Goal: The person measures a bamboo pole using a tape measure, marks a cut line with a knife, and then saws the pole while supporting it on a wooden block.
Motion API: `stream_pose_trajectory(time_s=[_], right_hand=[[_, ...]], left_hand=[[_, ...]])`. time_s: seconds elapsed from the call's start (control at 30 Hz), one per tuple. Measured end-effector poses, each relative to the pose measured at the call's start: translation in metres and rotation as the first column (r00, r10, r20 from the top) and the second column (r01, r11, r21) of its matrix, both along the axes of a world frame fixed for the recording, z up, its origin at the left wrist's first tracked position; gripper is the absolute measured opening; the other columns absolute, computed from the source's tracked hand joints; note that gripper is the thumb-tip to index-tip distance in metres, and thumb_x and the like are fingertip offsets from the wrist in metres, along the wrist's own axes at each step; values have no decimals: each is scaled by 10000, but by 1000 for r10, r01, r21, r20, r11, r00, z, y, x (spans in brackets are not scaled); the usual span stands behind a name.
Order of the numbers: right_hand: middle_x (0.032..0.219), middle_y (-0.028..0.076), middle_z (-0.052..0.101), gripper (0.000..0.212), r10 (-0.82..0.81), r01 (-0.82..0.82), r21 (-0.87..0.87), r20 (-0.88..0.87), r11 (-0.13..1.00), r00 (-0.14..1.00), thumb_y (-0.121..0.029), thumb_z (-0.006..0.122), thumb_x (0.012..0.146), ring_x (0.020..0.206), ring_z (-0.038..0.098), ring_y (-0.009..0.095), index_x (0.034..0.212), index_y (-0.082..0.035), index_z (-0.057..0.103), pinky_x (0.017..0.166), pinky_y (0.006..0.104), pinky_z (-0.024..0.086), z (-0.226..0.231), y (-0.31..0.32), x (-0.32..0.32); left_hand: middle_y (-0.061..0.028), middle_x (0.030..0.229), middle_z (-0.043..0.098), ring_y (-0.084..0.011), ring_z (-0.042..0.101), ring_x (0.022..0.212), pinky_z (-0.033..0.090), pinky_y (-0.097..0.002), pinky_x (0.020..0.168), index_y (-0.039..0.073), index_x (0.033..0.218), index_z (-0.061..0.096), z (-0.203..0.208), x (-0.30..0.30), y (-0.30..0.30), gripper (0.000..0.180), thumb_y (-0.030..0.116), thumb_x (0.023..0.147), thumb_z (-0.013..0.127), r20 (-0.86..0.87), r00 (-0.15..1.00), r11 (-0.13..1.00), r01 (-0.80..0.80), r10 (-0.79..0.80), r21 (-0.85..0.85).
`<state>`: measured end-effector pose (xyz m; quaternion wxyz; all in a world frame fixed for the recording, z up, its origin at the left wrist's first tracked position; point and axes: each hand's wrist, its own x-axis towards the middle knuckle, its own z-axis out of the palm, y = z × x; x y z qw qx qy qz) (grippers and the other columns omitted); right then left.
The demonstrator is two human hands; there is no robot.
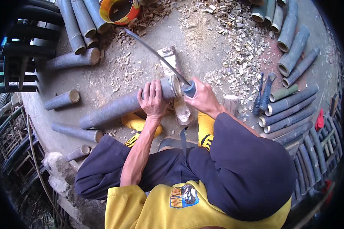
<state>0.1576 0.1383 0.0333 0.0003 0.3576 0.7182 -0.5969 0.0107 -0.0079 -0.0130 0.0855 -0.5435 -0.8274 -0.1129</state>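
Bamboo was what I had in hand: a long grey bamboo pole [122, 107] lay across the concrete floor [202, 49] in front of my knees, its cut end resting on a worn wooden block [181, 110]. My left hand [153, 100] was clamped over the top of the pole just short of that cut end, fingers spread and pressing it down. My right hand [204, 98] was clenched around the blue handle of a long curved blade [156, 55], and the handle sat just beside the pole's cut end, with the steel running up and away from it toward an orange and yellow bucket [118, 10].

Beyond the pole's cut end the floor was thick with pale bamboo chips [237, 49]. To the right of the pole, past my right hand, two dark-handled tools [263, 93] lay side by side, and further right a row of cut bamboo lengths [290, 108] lay stacked close together. To the left of the pole, shorter bamboo pieces [63, 99] lay well apart on the floor, and more lengths leaned near the bucket. Nearer to me than the pole, my yellow boots [139, 124] showed under it, either side of the wooden block.
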Motion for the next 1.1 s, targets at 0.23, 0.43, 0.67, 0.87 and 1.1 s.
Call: stream_pose_trajectory(time_s=[0.23,0.43,0.67,0.87,1.1], right_hand=[[694,216,629,251,42,-49,80,82,996,996,-51,608,704,647,664,333,914,35,502,595,401,537,-58,3,8],[733,225,637,330,-76,97,180,-122,979,990,-55,654,707,666,670,338,977,20,481,606,388,545,11,-7,1],[752,243,633,333,17,-49,169,186,984,982,-48,686,717,659,670,352,960,16,468,589,413,536,-45,-6,16],[751,243,633,302,-166,253,264,-312,931,935,-87,689,729,690,671,350,925,17,485,606,396,531,25,-6,-2],[718,230,627,306,23,-38,110,132,993,991,-80,660,731,676,676,326,951,54,495,591,389,550,-21,12,7]], left_hand=[[-78,1160,578,-231,519,1130,315,-435,991,90,1240,495,12,-3,7,719,203,565,714,43,999,996,-21,25,-86],[-117,1062,608,-296,595,1003,402,-430,914,140,1220,502,41,-53,35,896,300,395,815,544,838,834,279,31,-477],[-91,1148,574,-251,540,1090,365,-448,947,82,1199,494,31,-21,23,764,214,500,773,345,938,957,130,-34,-259],[-92,1119,591,-242,563,1050,366,-414,944,72,1187,511,19,-17,17,749,268,517,783,180,982,992,83,-64,-99],[-87,1125,591,-245,557,1064,352,-417,951,69,1204,513,15,-9,9,736,272,547,774,136,989,991,66,-50,-117]])
